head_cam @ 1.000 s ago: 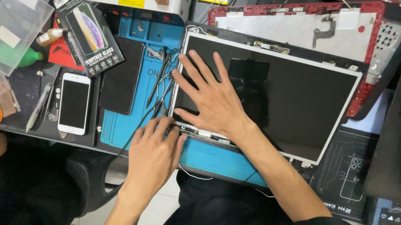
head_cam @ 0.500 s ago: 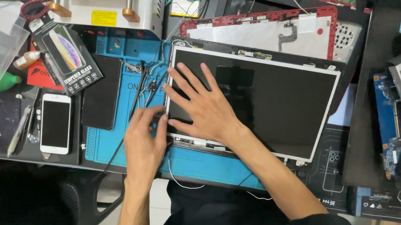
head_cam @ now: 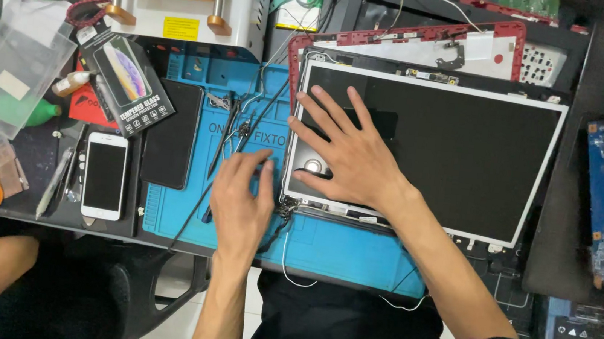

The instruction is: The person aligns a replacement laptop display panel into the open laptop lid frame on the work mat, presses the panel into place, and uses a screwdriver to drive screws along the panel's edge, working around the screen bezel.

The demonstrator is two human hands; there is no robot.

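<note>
Pressing flat with fingers spread wide, the right hand point(head_cam: 345, 159) lies on the dark laptop screen panel point(head_cam: 440, 151), near its left edge. The left hand point(head_cam: 241, 200) rests palm down and empty on the blue work mat point(head_cam: 339, 246), fingertips just beside the panel's lower left corner, where thin black cables point(head_cam: 242, 129) cross the mat. Bare mat stays free along the near edge. Crowding the left side are one white phone point(head_cam: 105, 175), one black phone point(head_cam: 171, 143) and one boxed screen protector point(head_cam: 125, 89). One red-edged laptop lid point(head_cam: 415, 42) lies behind the panel.
</note>
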